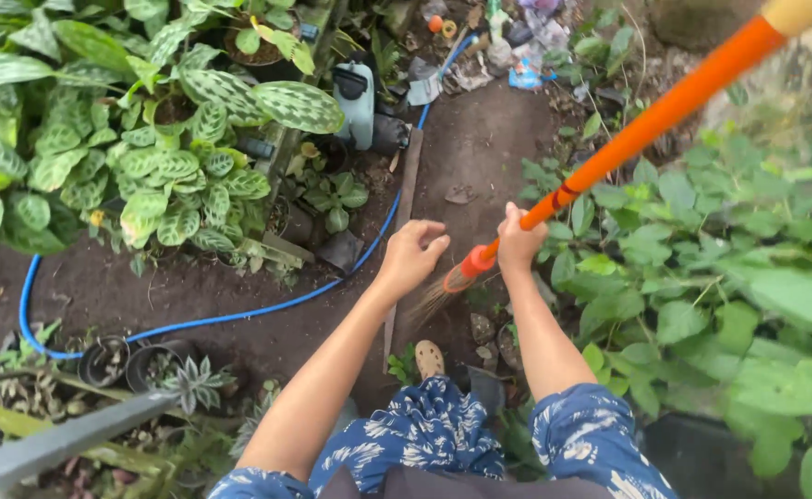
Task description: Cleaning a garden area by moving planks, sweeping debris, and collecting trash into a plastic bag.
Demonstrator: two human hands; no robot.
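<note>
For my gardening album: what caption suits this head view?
Right hand grips an orange-handled broom over a dirt path, left hand loosely curled, blue hose nearby.

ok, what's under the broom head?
Bare dark soil and part of a wooden plank lie beneath the broom bristles. The right hand grips the handle; the left hand covers the ground beside it.
</note>
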